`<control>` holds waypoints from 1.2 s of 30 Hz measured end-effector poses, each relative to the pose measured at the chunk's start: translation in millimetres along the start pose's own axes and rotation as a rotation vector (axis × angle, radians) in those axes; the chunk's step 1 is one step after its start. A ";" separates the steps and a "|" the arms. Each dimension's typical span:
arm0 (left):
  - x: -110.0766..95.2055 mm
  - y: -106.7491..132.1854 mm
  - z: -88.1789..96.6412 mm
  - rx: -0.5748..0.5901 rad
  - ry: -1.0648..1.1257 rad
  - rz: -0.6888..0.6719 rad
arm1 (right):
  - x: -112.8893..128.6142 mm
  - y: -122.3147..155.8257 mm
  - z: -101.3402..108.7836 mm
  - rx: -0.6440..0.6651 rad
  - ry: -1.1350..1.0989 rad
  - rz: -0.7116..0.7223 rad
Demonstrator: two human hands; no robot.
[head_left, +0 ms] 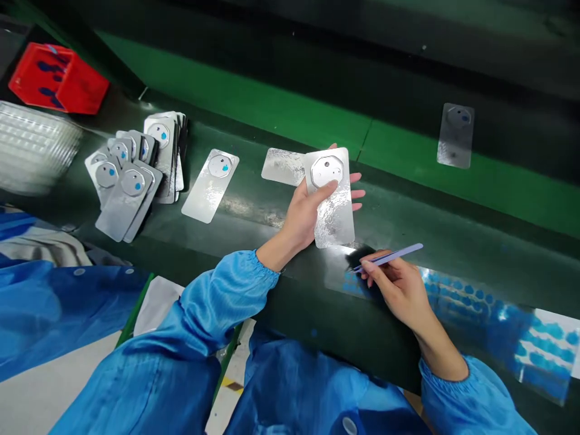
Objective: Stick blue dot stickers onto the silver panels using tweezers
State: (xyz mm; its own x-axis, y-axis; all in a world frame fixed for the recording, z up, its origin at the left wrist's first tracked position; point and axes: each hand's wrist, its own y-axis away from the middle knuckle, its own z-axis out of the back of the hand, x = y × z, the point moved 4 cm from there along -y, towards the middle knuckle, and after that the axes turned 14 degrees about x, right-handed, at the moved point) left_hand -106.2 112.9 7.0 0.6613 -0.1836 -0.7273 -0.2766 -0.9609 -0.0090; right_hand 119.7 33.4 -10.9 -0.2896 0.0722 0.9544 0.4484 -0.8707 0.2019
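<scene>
My left hand (pixel 296 220) grips a silver metal plate (pixel 335 223) with rounded corners and a white round recess near its top; the thumb lies across the recess's edge. I see no blue dot on this plate, though the thumb covers part of it. In my right hand (pixel 403 290) is a pair of light purple tweezers (pixel 399 252), pinched, with the tips pointing left. Those tips are over the left end of a clear sheet of blue dot stickers (pixel 471 296). Another silver plate (pixel 281 166) lies partly hidden behind the held one.
Left of my hands lies a plate with a blue dot (pixel 203 199), then a pile of similar plates (pixel 122 208). A red bin (pixel 86 84) and clear ribbed tray (pixel 31 145) stand far left. One plate (pixel 455 145) sits at back right. Blue clothing (pixel 27 314) shows at left.
</scene>
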 end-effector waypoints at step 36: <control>51.1 33.1 -45.4 0.447 -0.048 0.477 | 53.0 2.7 37.5 -0.419 -0.142 0.135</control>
State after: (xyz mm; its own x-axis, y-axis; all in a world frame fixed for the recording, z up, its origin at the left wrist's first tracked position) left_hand -50.0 62.3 0.7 0.3655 -0.5489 -0.7518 -0.8020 -0.5956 0.0450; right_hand 137.3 53.2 48.4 -0.1206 -0.0151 0.9926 0.0850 -0.9964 -0.0048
